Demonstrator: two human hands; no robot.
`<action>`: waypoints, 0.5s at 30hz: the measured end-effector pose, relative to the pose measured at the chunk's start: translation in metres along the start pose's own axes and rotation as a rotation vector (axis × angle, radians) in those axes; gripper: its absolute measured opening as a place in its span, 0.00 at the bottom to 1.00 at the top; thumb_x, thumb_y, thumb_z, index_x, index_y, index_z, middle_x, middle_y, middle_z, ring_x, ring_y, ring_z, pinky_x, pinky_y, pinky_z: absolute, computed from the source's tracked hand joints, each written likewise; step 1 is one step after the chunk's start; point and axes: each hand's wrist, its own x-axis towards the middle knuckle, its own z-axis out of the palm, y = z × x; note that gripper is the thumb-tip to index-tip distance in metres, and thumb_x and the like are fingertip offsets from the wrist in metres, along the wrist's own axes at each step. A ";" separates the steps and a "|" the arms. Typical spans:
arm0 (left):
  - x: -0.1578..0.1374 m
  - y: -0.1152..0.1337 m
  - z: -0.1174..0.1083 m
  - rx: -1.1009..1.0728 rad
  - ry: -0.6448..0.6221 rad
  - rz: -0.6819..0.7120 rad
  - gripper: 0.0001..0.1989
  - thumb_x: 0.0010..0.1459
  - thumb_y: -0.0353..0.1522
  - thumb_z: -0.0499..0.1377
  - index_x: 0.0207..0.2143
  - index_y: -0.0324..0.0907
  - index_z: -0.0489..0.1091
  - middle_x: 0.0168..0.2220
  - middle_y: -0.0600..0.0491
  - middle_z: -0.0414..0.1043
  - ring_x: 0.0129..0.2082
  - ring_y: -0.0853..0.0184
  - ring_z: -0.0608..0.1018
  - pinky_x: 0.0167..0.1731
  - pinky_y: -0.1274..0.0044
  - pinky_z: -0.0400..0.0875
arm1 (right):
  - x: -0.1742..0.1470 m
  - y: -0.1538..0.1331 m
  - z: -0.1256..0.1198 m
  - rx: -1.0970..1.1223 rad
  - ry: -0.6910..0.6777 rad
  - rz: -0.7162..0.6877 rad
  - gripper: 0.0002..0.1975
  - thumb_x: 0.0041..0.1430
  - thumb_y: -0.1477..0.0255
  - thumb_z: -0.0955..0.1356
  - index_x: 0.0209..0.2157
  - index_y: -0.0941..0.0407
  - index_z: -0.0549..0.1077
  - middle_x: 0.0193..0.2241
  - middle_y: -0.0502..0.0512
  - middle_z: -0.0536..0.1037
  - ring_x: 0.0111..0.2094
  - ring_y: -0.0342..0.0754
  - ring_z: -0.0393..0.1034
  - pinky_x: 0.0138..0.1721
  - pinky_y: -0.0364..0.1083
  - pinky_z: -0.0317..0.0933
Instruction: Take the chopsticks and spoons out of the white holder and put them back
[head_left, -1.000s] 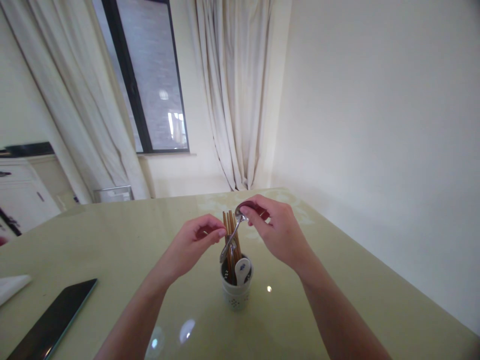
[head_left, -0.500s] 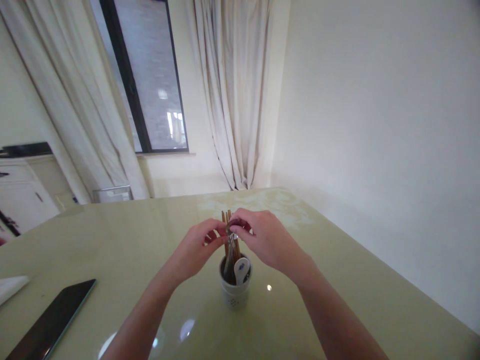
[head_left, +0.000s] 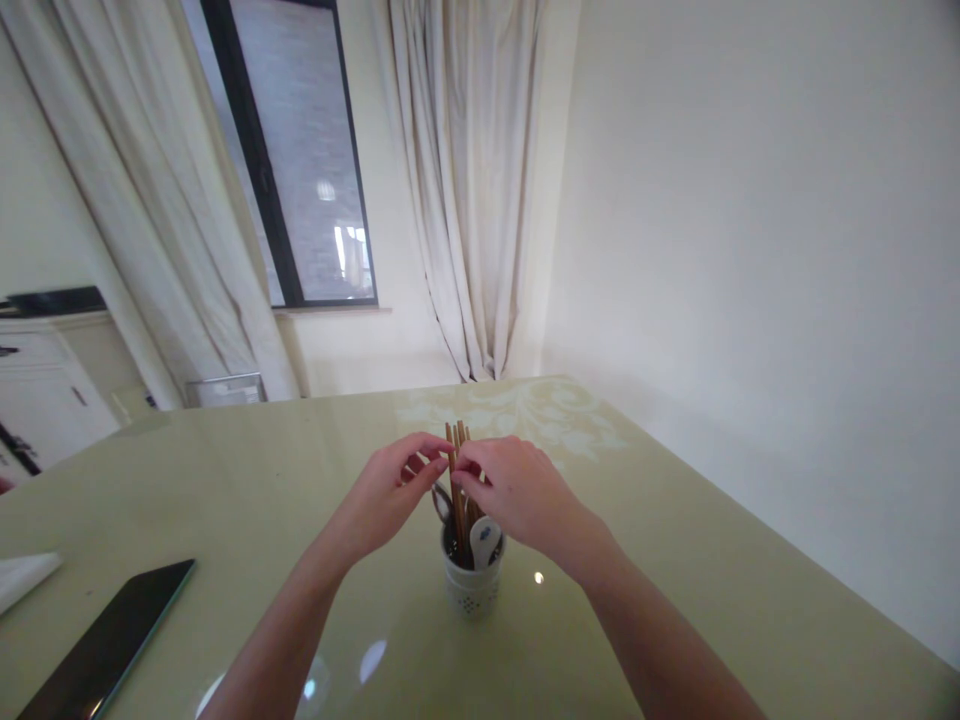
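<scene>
A white cup point(head_left: 471, 592) with a pierced pattern stands on the table, holding several wooden chopsticks point(head_left: 459, 520), a white spoon point(head_left: 485, 541) with a blue mark and a metal spoon point(head_left: 442, 502) leaning left. Above the cup, my left hand point(head_left: 390, 490) is bent, with thumb and index fingertip close together at the side of a chopstick. My right hand point(head_left: 517, 490) comes from the other side, thumb and fingers closed around the chopsticks' upper part. Its fingers hide part of the bundle.
The glossy green table point(head_left: 337, 620) carries a dark tablet point(head_left: 112, 630) at lower left and a white object point(head_left: 26, 578) beyond it. A white wall point(head_left: 765, 250) runs along the right edge. Curtains point(head_left: 465, 180) and a window point(head_left: 307, 150) are at the back.
The metal piece that both hands pinched above the cup is out of their fingers. A metal spoon now leans at the cup's left side, and my right fingers have shifted onto the chopsticks.
</scene>
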 end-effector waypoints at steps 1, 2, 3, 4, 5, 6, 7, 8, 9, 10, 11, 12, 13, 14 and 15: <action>0.000 -0.001 0.000 0.004 0.006 -0.002 0.14 0.66 0.41 0.57 0.45 0.44 0.76 0.33 0.53 0.79 0.30 0.67 0.77 0.29 0.78 0.70 | 0.000 -0.001 -0.002 0.015 0.016 0.000 0.09 0.67 0.72 0.69 0.31 0.54 0.79 0.29 0.53 0.82 0.29 0.46 0.72 0.30 0.45 0.49; 0.000 -0.002 0.001 0.010 0.015 -0.003 0.14 0.66 0.42 0.57 0.44 0.44 0.76 0.34 0.53 0.79 0.31 0.67 0.78 0.29 0.77 0.71 | 0.000 -0.001 -0.005 0.030 0.035 0.002 0.09 0.67 0.72 0.69 0.31 0.54 0.79 0.29 0.52 0.82 0.29 0.46 0.71 0.31 0.45 0.49; -0.001 -0.004 0.001 0.016 0.021 -0.004 0.14 0.66 0.42 0.57 0.44 0.44 0.76 0.36 0.52 0.80 0.32 0.66 0.78 0.30 0.77 0.72 | -0.001 -0.002 -0.008 0.046 0.059 0.010 0.09 0.67 0.72 0.69 0.31 0.54 0.78 0.29 0.52 0.81 0.29 0.46 0.71 0.31 0.45 0.50; -0.001 -0.006 0.001 0.020 0.020 -0.006 0.14 0.66 0.42 0.57 0.43 0.44 0.76 0.37 0.52 0.80 0.33 0.66 0.79 0.31 0.76 0.73 | -0.001 -0.001 -0.010 0.065 0.088 0.024 0.08 0.67 0.71 0.69 0.31 0.54 0.78 0.28 0.51 0.81 0.29 0.45 0.70 0.31 0.44 0.50; -0.001 -0.008 0.000 0.025 0.008 -0.010 0.13 0.66 0.42 0.57 0.43 0.45 0.76 0.39 0.51 0.80 0.34 0.65 0.79 0.33 0.75 0.74 | -0.003 0.000 -0.012 0.087 0.123 0.041 0.09 0.67 0.70 0.70 0.31 0.54 0.77 0.27 0.50 0.80 0.28 0.45 0.69 0.31 0.44 0.50; -0.002 -0.011 0.000 0.027 -0.011 -0.016 0.13 0.66 0.42 0.57 0.43 0.45 0.76 0.41 0.51 0.81 0.36 0.65 0.80 0.34 0.75 0.74 | -0.004 0.002 -0.012 0.114 0.165 0.061 0.10 0.67 0.68 0.70 0.30 0.54 0.75 0.26 0.49 0.78 0.27 0.44 0.68 0.30 0.44 0.50; -0.002 -0.013 -0.001 0.026 -0.036 -0.025 0.13 0.66 0.42 0.58 0.42 0.45 0.76 0.42 0.51 0.81 0.37 0.64 0.80 0.35 0.74 0.75 | -0.007 0.005 -0.011 0.148 0.210 0.084 0.11 0.68 0.66 0.70 0.30 0.55 0.74 0.25 0.48 0.77 0.26 0.44 0.66 0.30 0.44 0.49; -0.003 -0.015 -0.002 0.022 -0.064 -0.035 0.13 0.65 0.42 0.58 0.42 0.45 0.76 0.43 0.51 0.81 0.38 0.63 0.81 0.37 0.73 0.75 | -0.011 0.010 -0.007 0.191 0.256 0.108 0.13 0.69 0.64 0.69 0.30 0.55 0.73 0.24 0.47 0.75 0.25 0.43 0.65 0.30 0.44 0.49; -0.003 -0.017 -0.004 0.017 -0.090 -0.043 0.12 0.65 0.42 0.59 0.42 0.45 0.76 0.43 0.51 0.81 0.39 0.63 0.81 0.38 0.73 0.76 | -0.016 0.016 0.000 0.242 0.303 0.133 0.16 0.70 0.62 0.68 0.29 0.55 0.71 0.23 0.47 0.73 0.25 0.43 0.63 0.30 0.44 0.49; -0.003 -0.018 -0.005 0.012 -0.115 -0.050 0.12 0.64 0.42 0.59 0.42 0.45 0.76 0.42 0.51 0.81 0.39 0.63 0.82 0.38 0.72 0.76 | -0.021 0.023 0.009 0.299 0.345 0.164 0.18 0.71 0.60 0.66 0.28 0.55 0.70 0.22 0.46 0.71 0.24 0.43 0.62 0.29 0.44 0.49; -0.002 -0.019 -0.007 0.010 -0.136 -0.052 0.12 0.64 0.42 0.59 0.41 0.44 0.76 0.41 0.51 0.81 0.39 0.62 0.82 0.39 0.72 0.76 | -0.027 0.031 0.020 0.356 0.383 0.198 0.20 0.71 0.57 0.65 0.27 0.55 0.68 0.21 0.45 0.68 0.24 0.43 0.60 0.29 0.44 0.49; -0.002 -0.019 -0.008 0.012 -0.154 -0.053 0.12 0.64 0.42 0.60 0.41 0.44 0.76 0.40 0.51 0.82 0.38 0.62 0.82 0.39 0.72 0.76 | -0.033 0.038 0.033 0.412 0.421 0.235 0.22 0.72 0.55 0.64 0.26 0.54 0.67 0.20 0.44 0.65 0.23 0.43 0.59 0.29 0.44 0.49; -0.002 -0.019 -0.008 0.020 -0.165 -0.053 0.12 0.64 0.42 0.60 0.40 0.44 0.77 0.39 0.52 0.82 0.38 0.62 0.82 0.39 0.72 0.76 | -0.039 0.045 0.046 0.456 0.444 0.278 0.24 0.72 0.54 0.62 0.25 0.54 0.65 0.19 0.44 0.63 0.23 0.43 0.58 0.28 0.44 0.49; -0.001 -0.019 -0.009 0.033 -0.167 -0.054 0.12 0.63 0.42 0.60 0.39 0.44 0.77 0.38 0.52 0.82 0.37 0.62 0.82 0.39 0.72 0.75 | -0.045 0.051 0.060 0.485 0.467 0.320 0.25 0.72 0.52 0.61 0.24 0.53 0.63 0.19 0.44 0.61 0.23 0.43 0.57 0.28 0.44 0.49; -0.001 -0.018 -0.009 0.045 -0.164 -0.055 0.12 0.63 0.42 0.60 0.39 0.44 0.77 0.37 0.53 0.82 0.36 0.63 0.82 0.38 0.72 0.75 | -0.049 0.056 0.072 0.509 0.461 0.347 0.26 0.72 0.51 0.60 0.24 0.53 0.63 0.19 0.44 0.61 0.24 0.44 0.57 0.28 0.44 0.49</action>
